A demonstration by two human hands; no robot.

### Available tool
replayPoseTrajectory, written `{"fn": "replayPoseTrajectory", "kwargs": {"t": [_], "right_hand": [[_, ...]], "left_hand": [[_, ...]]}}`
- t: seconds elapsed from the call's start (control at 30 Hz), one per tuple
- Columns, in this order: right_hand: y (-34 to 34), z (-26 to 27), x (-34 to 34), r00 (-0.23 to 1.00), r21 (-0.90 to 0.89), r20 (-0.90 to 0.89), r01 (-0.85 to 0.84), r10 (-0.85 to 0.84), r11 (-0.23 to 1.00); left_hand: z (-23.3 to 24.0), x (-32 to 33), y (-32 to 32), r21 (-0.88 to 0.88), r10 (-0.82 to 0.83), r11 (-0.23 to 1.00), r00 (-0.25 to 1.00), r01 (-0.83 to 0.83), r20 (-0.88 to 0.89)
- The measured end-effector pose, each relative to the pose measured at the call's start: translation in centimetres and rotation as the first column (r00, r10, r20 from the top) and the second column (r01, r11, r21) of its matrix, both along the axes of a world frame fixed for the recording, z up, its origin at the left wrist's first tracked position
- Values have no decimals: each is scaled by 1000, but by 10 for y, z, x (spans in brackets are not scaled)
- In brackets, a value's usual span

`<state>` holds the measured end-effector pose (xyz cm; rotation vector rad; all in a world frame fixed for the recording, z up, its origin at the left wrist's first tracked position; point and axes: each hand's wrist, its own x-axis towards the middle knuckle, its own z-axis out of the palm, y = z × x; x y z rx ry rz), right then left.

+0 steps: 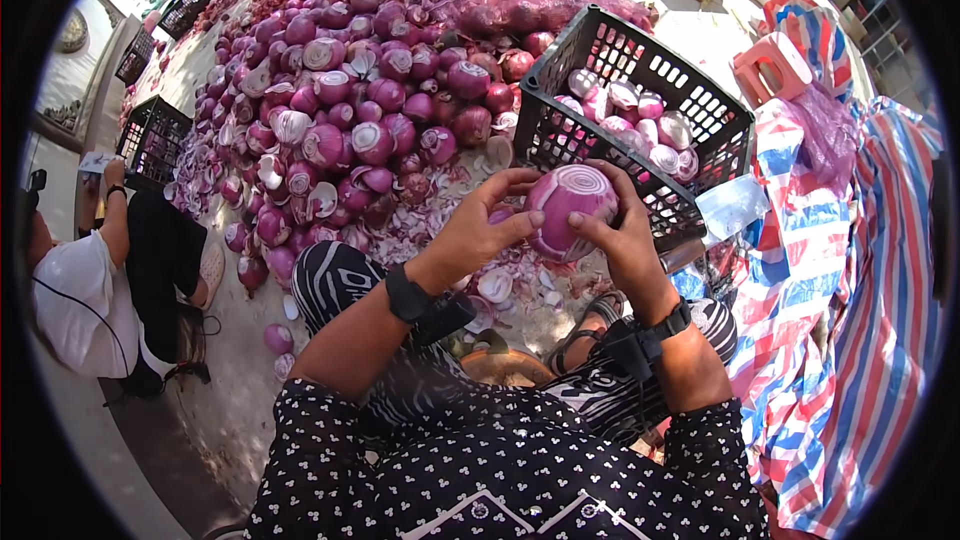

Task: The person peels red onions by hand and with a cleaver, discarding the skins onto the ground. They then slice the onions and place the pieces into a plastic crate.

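Note:
A large red onion (571, 211) with its top cut off, showing pale rings, is held between my two hands above my lap. My left hand (487, 221) rests against its left side with the thumb on the skin. My right hand (619, 214) wraps round its right side, thumb at the front. Just behind and to the right stands a black plastic crate (637, 52) holding several peeled onions (622, 94). A cleaver (731, 210) with a wooden handle lies beside the crate, right of my right hand. A big heap of red onions (367, 142) spreads out on the left.
Onion skins (517, 285) litter the ground between my feet. A purple mesh sack of onions (517, 0) lies behind the heap. Striped plastic sheeting (877, 277) and a pink stool (772, 67) are at the right. Another person (90, 300) sits at the far left near a black crate (154, 142).

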<state>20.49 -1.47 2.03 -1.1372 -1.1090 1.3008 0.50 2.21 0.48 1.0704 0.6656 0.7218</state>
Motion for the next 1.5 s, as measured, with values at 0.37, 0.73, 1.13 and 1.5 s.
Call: {"fn": "replayPoseTrajectory", "kwargs": {"t": [0.37,0.73,1.13,1.5], "right_hand": [[-5,1,-1,940,51,336,-88,66,995],[-8,1,-7,817,137,570,12,-89,990],[-1,8,9,998,-49,60,-13,16,999],[0,-3,6,991,193,14,126,-131,973]], "left_hand": [[-13,-4,-10,407,-23,908,981,100,-190],[-11,13,-12,789,348,614,905,-22,-245],[-15,3,1,241,263,942,961,-236,-89],[-19,19,-14,-86,2,996,993,8,119]]}}
